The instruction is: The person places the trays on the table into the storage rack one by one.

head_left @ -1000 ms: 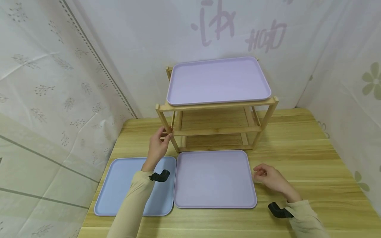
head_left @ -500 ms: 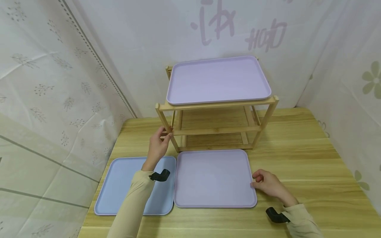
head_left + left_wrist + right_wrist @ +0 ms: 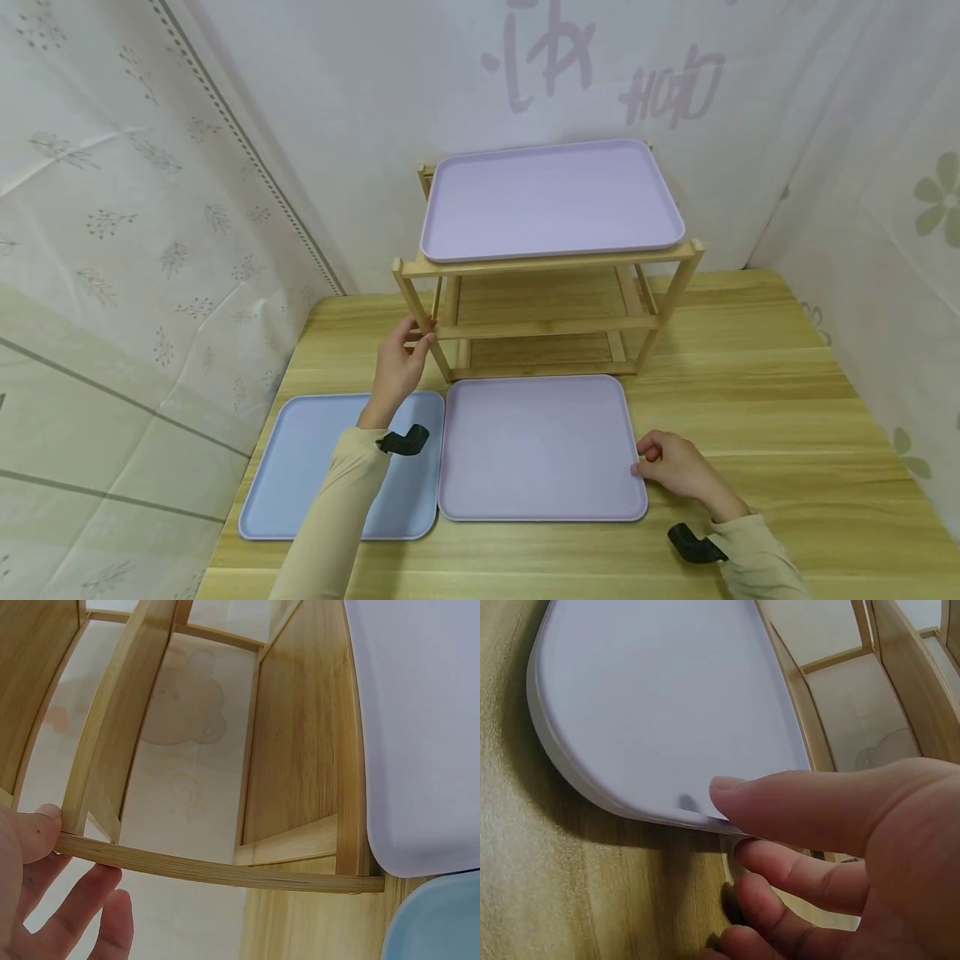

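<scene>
My left hand [image 3: 396, 367] pinches the front left post of a wooden shelf rack [image 3: 547, 329], level with its middle shelf. In the left wrist view the thumb lies on one side of the post and the fingers [image 3: 82, 896] on the other. A lilac tray [image 3: 536, 450] lies on the table right in front of the rack. At its right rim is my right hand [image 3: 678, 468]. Its thumb [image 3: 780, 802] reaches over the rim, the curled fingers sit against the outer edge, and the tray's edge is pinched between them.
A second lilac tray [image 3: 551, 200] rests on the rack's top level, slightly askew. A blue tray [image 3: 300, 467] lies left of the front lilac tray, edge to edge, partly under my left forearm. Patterned cloth [image 3: 187, 208] hangs around the wooden table [image 3: 750, 383].
My right hand has moved slightly and closed from beside the front lilac tray onto its right rim. The left hand keeps its hold on the rack; the trays have not visibly moved.
</scene>
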`<state>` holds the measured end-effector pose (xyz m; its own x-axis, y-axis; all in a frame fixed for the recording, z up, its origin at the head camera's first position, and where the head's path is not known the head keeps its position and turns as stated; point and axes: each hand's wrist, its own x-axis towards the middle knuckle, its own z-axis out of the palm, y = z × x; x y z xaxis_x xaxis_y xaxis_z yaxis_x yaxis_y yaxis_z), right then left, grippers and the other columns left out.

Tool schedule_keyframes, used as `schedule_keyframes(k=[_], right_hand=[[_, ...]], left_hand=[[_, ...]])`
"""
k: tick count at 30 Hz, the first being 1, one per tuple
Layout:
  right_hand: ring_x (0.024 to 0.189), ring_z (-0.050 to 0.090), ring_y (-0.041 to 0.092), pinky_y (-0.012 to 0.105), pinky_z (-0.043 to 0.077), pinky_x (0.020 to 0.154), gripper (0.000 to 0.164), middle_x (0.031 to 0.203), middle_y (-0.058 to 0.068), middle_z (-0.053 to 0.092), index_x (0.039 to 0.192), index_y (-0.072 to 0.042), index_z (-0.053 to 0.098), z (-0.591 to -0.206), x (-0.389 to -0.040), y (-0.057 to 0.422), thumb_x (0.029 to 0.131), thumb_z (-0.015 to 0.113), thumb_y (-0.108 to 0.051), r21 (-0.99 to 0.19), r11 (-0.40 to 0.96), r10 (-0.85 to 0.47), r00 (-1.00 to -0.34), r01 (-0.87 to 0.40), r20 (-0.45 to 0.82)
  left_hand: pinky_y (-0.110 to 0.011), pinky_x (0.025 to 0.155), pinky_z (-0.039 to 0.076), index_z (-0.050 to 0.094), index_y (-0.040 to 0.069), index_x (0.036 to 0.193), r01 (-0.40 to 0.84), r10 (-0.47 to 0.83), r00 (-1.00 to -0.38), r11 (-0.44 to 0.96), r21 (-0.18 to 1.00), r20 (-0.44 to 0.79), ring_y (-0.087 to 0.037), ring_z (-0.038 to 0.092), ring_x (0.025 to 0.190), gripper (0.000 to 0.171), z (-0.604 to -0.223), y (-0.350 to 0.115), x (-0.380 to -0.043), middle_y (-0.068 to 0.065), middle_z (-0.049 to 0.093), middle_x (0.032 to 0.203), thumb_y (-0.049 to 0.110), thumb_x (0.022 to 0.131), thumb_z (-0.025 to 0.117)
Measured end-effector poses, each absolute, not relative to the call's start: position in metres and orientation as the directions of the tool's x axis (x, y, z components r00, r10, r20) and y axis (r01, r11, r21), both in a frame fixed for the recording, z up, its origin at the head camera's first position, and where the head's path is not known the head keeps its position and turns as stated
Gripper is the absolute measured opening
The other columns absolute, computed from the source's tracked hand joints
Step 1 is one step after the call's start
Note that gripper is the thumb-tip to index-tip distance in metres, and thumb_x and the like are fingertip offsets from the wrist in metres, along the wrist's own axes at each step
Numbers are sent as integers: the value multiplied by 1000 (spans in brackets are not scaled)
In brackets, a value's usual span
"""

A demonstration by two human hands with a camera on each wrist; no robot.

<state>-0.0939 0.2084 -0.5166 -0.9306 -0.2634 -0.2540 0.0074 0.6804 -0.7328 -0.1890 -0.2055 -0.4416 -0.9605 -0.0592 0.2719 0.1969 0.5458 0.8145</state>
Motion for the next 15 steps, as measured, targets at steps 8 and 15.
schedule_keyframes(k=[8, 15], right_hand=[[71, 45, 15, 24, 36, 61, 23, 78, 3, 52, 88, -2, 63, -519, -93, 204, 74, 77, -14, -704, 710, -243, -934, 12, -262], [69, 44, 15, 24, 35, 59, 20, 76, 3, 50, 84, -3, 62, -522, -94, 203, 72, 75, -13, -687, 727, -232, -939, 7, -254]], left_hand=[[-45, 80, 57, 60, 7, 124, 203, -52, -961, 537, 819, 273, -32, 66, 103, 29, -442, -206, -190, -12, 66, 117, 7, 95, 60], [-45, 79, 57, 61, 7, 124, 203, -54, -961, 532, 822, 273, -32, 66, 102, 30, -442, -205, -189, -12, 66, 117, 7, 94, 60]])
